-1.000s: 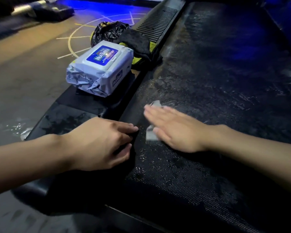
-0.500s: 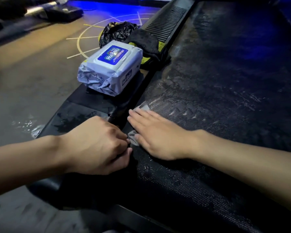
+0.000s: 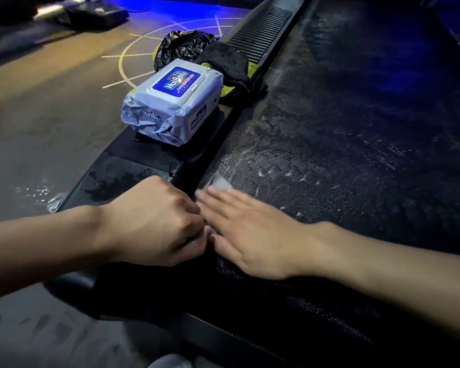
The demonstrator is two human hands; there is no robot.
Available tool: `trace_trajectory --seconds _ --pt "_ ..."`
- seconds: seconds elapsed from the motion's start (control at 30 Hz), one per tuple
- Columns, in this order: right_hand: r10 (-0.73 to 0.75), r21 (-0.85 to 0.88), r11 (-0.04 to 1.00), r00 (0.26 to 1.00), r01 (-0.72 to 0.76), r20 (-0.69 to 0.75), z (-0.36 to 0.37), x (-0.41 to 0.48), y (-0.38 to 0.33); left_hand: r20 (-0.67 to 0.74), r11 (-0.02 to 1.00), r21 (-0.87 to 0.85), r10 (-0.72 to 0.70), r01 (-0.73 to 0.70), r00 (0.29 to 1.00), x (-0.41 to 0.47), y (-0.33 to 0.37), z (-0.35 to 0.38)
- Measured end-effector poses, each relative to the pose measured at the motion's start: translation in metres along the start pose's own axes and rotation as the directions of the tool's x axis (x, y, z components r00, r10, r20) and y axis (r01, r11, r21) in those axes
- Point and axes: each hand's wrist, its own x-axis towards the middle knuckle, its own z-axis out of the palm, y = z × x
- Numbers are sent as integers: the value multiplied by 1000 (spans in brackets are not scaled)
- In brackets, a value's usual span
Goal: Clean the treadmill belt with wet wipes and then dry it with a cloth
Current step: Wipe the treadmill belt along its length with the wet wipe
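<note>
The black treadmill belt (image 3: 343, 134) fills the right side and shines wet with pale streaks. My right hand (image 3: 252, 235) lies flat on its left edge, fingers straight, pressing a white wet wipe (image 3: 219, 183) whose corner shows beyond the fingertips. My left hand (image 3: 154, 221) rests on the left side rail (image 3: 122, 179) with fingers curled under, right beside the right hand; I see nothing in it. A white pack of wet wipes (image 3: 170, 107) with a blue label sits on the rail further up. Behind it lies a dark cloth (image 3: 226, 63) with a yellow-green edge.
A crumpled black plastic bag (image 3: 183, 46) lies on the floor behind the pack. The ribbed rail section (image 3: 260, 35) runs up the belt's left side. The floor (image 3: 51, 115) on the left has yellow line markings and a wet patch. Dark equipment stands at the top left.
My right hand has slid the wipe left across the belt to its left edge, up against my left hand. My left fingers have curled in tighter on the rail.
</note>
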Motion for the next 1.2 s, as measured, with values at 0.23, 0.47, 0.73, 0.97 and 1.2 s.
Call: trace_trajectory --seconds 0.23,0.47,0.73,0.97,1.2 --pt "70 19 997 996 -69 -48 1 -18 0 -24 998 60 16 -15 1000 7 6 6" --pt "108 -9 994 994 -108 19 -6 -46 4 2 998 59 -14 13 1000 14 11 6" --pt "203 -4 979 978 -204 49 -7 -66 18 46 997 -60 -35 38 998 29 11 13" --pt "240 -4 971 969 -240 63 -9 -82 28 78 992 -126 -5 15 997 47 15 16" --pt "205 31 977 974 -209 92 -7 -103 32 149 995 -104 4 12 989 61 19 17"
